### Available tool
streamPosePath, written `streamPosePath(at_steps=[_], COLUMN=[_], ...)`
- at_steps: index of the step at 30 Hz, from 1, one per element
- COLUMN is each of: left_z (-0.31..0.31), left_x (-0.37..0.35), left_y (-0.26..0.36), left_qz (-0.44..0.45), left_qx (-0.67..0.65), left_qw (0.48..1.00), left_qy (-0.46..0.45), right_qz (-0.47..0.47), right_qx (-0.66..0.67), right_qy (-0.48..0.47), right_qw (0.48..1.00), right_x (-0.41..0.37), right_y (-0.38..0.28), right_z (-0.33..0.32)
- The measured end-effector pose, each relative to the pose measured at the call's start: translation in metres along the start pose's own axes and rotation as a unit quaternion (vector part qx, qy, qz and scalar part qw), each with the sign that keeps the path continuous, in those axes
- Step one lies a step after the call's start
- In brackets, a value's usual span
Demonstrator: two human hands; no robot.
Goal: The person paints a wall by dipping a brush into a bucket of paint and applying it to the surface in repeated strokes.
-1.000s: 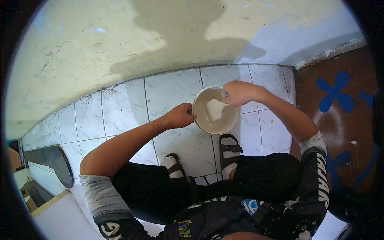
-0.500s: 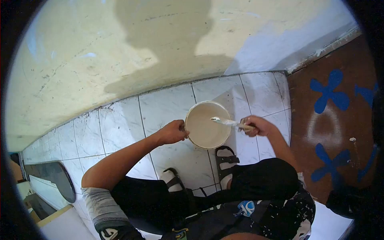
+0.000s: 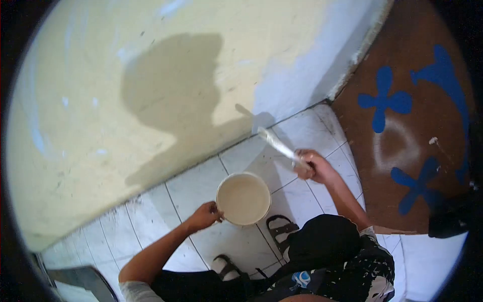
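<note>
My left hand (image 3: 205,215) pinches the left rim of a round, cream-coloured bucket (image 3: 243,174) standing on the tiled floor. The bucket's inside looks pale. In my right hand (image 3: 313,166) is a paintbrush (image 3: 277,143), gripped by its handle and coated in whitish paint. Its bristle end points up and left toward the wall, beyond the bucket's far right side. On the yellow wall (image 3: 191,146), a pale bluish-white patch (image 3: 292,75) spreads near the right corner.
A brown panel (image 3: 347,95) with blue flower shapes stands to the right. White marbled tiles (image 3: 191,186) run along the wall's foot. My sandalled feet (image 3: 279,231) are close to the bucket. A dark-edged object (image 3: 85,277) lies at lower left.
The paintbrush has come up from over the bucket and swung toward the wall. My left hand stays at the bucket's rim. The view has turned and shifted.
</note>
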State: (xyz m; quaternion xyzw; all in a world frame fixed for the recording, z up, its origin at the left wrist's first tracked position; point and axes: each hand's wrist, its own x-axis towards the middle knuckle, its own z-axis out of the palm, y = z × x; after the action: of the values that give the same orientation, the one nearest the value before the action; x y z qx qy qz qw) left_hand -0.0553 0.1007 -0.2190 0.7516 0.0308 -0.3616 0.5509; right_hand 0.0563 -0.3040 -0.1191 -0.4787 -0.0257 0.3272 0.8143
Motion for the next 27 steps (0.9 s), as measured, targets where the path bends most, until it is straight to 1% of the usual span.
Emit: streamPosePath(at_steps=[1, 3, 4, 6, 8, 10, 12, 13, 14, 16, 17, 18, 20, 22, 23, 25, 27], left_z=[-0.001, -0.003, -0.003, -0.003, -0.003, -0.003, -0.002, -0.004, -0.005, -0.006, -0.007, -0.007, -0.007, -0.008, -0.008, -0.009, -0.010], left_x=[0.001, -0.001, -0.003, -0.002, -0.003, -0.004, -0.003, -0.001, 0.001, 0.000, 0.001, 0.000, -0.001, 0.000, 0.000, 0.000, 0.000], left_y=[0.000, 0.004, 0.009, 0.005, 0.006, 0.010, 0.009, 0.005, 0.003, 0.001, 0.000, 0.002, 0.005, 0.002, 0.000, -0.005, 0.004], left_qz=[-0.007, -0.019, -0.023, -0.023, -0.034, -0.031, -0.047, -0.058, -0.054, -0.069, -0.075, -0.075, -0.071, -0.072, -0.076, -0.079, -0.089], left_qx=[0.010, 0.020, 0.021, 0.014, 0.013, 0.021, 0.021, 0.024, 0.026, 0.006, 0.004, 0.008, -0.004, -0.013, -0.025, -0.018, -0.025], left_qw=[1.000, 1.000, 0.999, 0.999, 0.999, 0.999, 0.998, 0.998, 0.998, 0.997, 0.997, 0.997, 0.997, 0.997, 0.996, 0.996, 0.995], left_qy=[-0.005, -0.011, -0.014, -0.019, -0.021, -0.027, -0.022, -0.024, -0.022, -0.026, -0.029, -0.029, -0.033, -0.037, -0.042, -0.041, -0.050], right_qz=[-0.054, -0.125, -0.137, -0.216, -0.238, -0.258, -0.295, -0.310, -0.315, -0.362, -0.398, -0.400, -0.481, -0.567, -0.571, -0.623, -0.621], right_qx=[-0.055, -0.085, -0.082, -0.103, -0.087, -0.073, -0.102, -0.148, -0.148, -0.209, -0.249, -0.246, -0.317, -0.420, -0.419, -0.434, -0.451], right_qy=[-0.015, 0.034, 0.036, 0.153, 0.164, 0.174, 0.234, 0.252, 0.251, 0.272, 0.286, 0.288, 0.333, 0.354, 0.353, 0.331, 0.339], right_qw=[0.997, 0.988, 0.987, 0.959, 0.953, 0.947, 0.921, 0.905, 0.903, 0.867, 0.835, 0.834, 0.747, 0.614, 0.612, 0.561, 0.543], right_x=[0.000, -0.004, -0.009, -0.018, -0.015, -0.010, 0.002, 0.005, 0.010, 0.018, 0.022, 0.024, 0.023, 0.027, 0.025, 0.018, 0.012], right_y=[-0.021, -0.065, -0.087, -0.122, -0.132, -0.128, -0.116, -0.112, -0.115, -0.127, -0.141, -0.157, -0.194, -0.236, -0.255, -0.291, -0.323], right_z=[-0.007, -0.011, -0.002, 0.016, 0.007, -0.006, -0.018, -0.020, -0.023, -0.012, -0.006, 0.003, 0.019, 0.018, 0.026, 0.052, 0.067])
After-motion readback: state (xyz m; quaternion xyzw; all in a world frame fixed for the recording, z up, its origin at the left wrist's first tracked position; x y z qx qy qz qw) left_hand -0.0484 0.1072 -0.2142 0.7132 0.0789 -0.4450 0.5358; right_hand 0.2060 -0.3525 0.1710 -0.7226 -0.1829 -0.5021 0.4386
